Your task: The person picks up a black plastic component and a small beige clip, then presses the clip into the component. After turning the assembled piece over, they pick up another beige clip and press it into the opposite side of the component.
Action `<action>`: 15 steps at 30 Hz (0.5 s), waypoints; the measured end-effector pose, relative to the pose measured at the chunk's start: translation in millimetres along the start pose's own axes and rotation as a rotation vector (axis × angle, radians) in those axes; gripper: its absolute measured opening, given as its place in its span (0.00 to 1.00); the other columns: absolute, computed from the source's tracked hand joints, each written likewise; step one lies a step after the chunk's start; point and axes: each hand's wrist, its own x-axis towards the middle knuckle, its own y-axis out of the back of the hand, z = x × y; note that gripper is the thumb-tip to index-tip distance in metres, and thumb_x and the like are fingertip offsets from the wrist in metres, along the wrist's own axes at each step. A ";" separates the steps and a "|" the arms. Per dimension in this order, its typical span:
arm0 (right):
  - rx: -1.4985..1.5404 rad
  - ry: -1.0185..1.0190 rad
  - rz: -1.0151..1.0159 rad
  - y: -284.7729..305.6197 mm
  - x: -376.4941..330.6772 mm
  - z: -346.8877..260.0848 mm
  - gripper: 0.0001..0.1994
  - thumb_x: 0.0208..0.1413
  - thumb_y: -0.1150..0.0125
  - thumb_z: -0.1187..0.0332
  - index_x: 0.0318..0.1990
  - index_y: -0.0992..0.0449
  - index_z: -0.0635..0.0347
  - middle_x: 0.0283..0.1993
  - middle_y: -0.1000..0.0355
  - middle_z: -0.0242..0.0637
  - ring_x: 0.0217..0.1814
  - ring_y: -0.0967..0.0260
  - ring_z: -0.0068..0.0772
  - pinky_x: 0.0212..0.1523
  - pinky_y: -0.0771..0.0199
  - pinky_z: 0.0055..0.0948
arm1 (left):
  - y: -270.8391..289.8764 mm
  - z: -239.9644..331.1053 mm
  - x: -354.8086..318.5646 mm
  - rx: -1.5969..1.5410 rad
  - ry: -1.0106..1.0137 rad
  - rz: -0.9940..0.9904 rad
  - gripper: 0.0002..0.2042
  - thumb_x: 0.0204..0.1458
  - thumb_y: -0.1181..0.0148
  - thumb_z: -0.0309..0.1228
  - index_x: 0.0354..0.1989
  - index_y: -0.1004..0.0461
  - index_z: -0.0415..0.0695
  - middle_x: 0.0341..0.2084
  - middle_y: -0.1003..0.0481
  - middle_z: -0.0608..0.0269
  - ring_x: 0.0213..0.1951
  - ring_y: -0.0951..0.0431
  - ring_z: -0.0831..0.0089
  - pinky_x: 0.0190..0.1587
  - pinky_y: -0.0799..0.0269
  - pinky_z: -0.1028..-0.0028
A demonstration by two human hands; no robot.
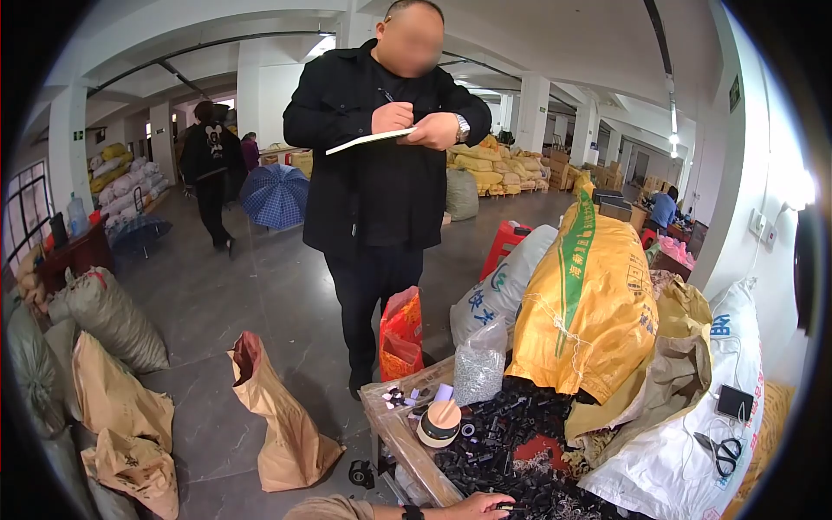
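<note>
At the lower edge of the head view, 1 of the person's own hands (484,505) reaches in over a low wooden table (394,429), with a tan sleeve and a dark wristband behind it; which hand it is cannot be told for certain, though it reads as the left hand, and the other hand is out of the frame. The fingers lie flat and loosely curled on the near edge of a heap of small black plastic parts (511,433) that covers most of the table top; whether they pinch a piece cannot be told, since the fingertips sink into the pile. Just beyond the hand, on the table, stands a round roll of tape (440,422) with a tan top, and behind it a clear bag of small pale parts (478,364). A big yellow sack (594,303) with a green stripe leans over the far side of the heap, and a white sack (693,442) to the right carries a pair of scissors (726,452) and a dark phone (735,402). A brown paper bag (282,416) stands open on the grey floor to the left. Beyond the table, another person in a black jacket (381,165) stands writing on a pad (371,139), and a blue umbrella (274,196) lies open farther back.
</note>
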 end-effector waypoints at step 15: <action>-0.192 0.046 0.304 -75.2 18.5 38.7 0.43 0.39 0.49 0.40 0.53 0.46 0.70 0.52 0.45 0.58 0.44 0.37 0.49 0.35 0.30 0.34 | -0.3 -2.8 1.3 -0.109 0.032 -0.023 0.20 0.50 0.50 0.38 0.49 0.38 0.41 0.37 0.29 0.56 0.37 0.28 0.67 0.36 0.33 0.70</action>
